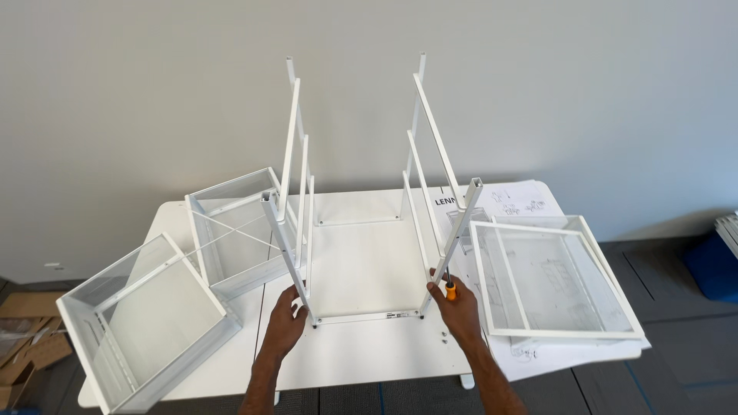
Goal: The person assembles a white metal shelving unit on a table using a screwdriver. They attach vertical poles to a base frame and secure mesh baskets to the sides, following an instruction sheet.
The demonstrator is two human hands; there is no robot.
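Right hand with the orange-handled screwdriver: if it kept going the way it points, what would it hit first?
Probably the white metal frame's slanted leg: the right hand points up and forward beside that leg's base, though depth is unclear.

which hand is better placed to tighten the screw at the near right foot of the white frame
Right. The right hand already holds the orange-handled screwdriver beside the near right leg of the white frame. The left hand grips the near left leg, steadying it, and holds no tool.
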